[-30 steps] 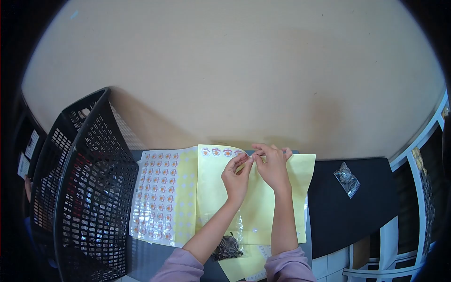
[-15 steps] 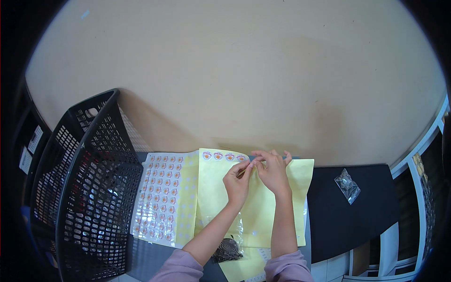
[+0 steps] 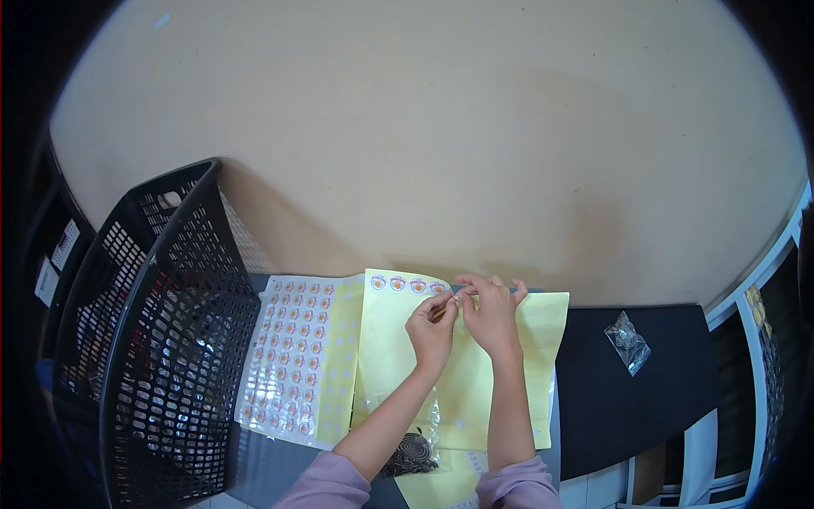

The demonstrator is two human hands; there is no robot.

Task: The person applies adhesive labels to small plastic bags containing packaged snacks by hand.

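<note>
Backing paper (image 3: 390, 339), a yellow sheet almost stripped of stickers, is lying flat on the dark table (image 3: 627, 399) beside the fuller sticker sheet (image 3: 284, 356). Left hand (image 3: 432, 332) and right hand (image 3: 492, 314) are pinching together at its top edge, seemingly peeling the last sticker (image 3: 438, 288) of that row; lifting slowly from one corner, I judge, keeps it from creasing.

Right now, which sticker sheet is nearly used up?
The yellow sheet under both hands: only one row of stickers remains along its far edge. The sheet beside the black basket still carries many rows.
</note>
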